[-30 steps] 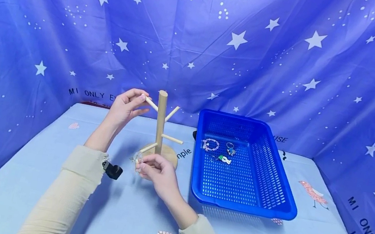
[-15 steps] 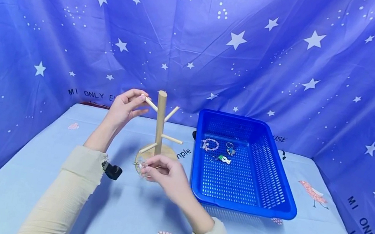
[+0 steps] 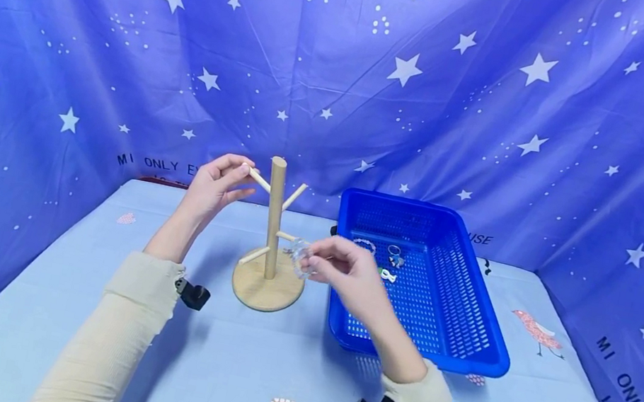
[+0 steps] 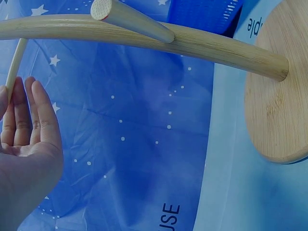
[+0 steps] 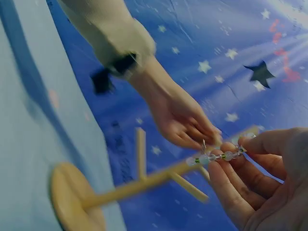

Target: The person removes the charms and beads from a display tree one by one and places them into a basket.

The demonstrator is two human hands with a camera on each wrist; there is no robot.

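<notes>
A wooden peg stand [image 3: 273, 221] with a round base [image 3: 254, 293] and several angled pegs stands upright on the table. My left hand [image 3: 215, 186] pinches the tip of its upper left peg [image 3: 261, 179]; in the left wrist view that peg [image 4: 17, 62] meets the thumb and fingers. Right of the post, my right hand [image 3: 351, 274] pinches a clear beaded bracelet [image 3: 300, 257], which overlaps the right-hand peg [image 3: 286, 236]. Pale and greenish beads of the bracelet [image 5: 226, 155] show between thumb and fingers in the right wrist view.
A blue plastic basket [image 3: 417, 356] stands right of the stand, partly behind my right hand. Inside lie a pink beaded bracelet [image 3: 367, 244], a keychain with a blue charm [image 3: 395, 256] and a white-and-green charm [image 3: 388, 276]. A starry curtain [image 3: 344, 75] hangs behind the table.
My right hand has carried the clear bracelet from the front of the stand's base up and right, beside the right-hand peg. The left hand keeps its place on the upper left peg.
</notes>
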